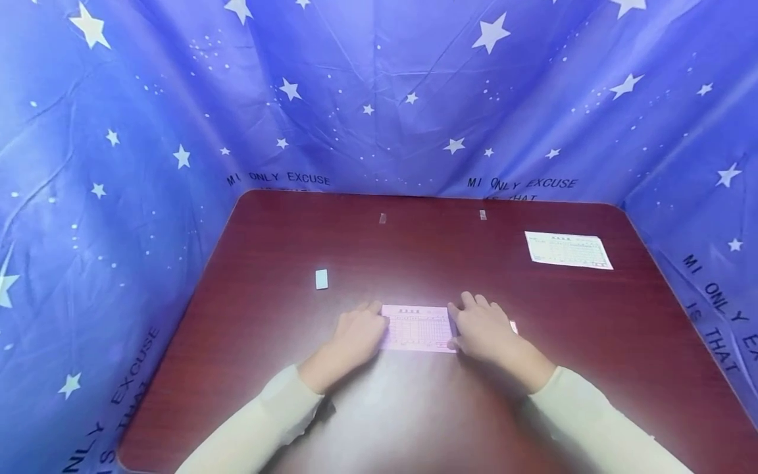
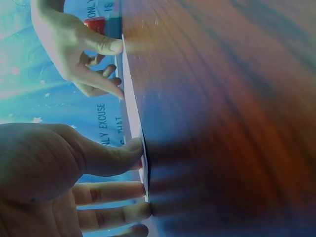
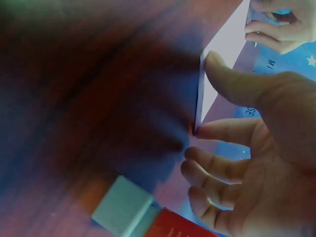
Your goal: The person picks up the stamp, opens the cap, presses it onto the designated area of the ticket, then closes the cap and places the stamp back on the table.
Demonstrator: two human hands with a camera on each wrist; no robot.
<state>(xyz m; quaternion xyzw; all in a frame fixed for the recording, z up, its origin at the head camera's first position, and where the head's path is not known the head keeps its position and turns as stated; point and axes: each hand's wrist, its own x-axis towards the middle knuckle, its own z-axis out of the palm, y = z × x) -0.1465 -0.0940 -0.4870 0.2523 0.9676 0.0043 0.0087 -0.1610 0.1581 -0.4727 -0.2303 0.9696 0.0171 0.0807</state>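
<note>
A pink printed form pad (image 1: 416,329) lies flat on the table between my two hands. At its left edge my left hand (image 1: 360,329) touches it with the thumb and nearly straight fingers. My right hand (image 1: 482,326) spans the right edge, its thumb at the near corner and its index finger at the far one. The right wrist view has the pad's white surface (image 3: 224,47) beside that thumb, with the other fingers loosely bent. Close by the right hand lies a small red block with a pale grey end (image 3: 123,205), mostly hidden in the head view.
A small pale rectangular piece (image 1: 322,279) lies to the left on the dark red table (image 1: 260,342). White printed forms (image 1: 568,250) are at the back right. Two bits of clear tape (image 1: 382,218) stick near the back edge. A blue star-patterned curtain (image 1: 379,131) surrounds the table.
</note>
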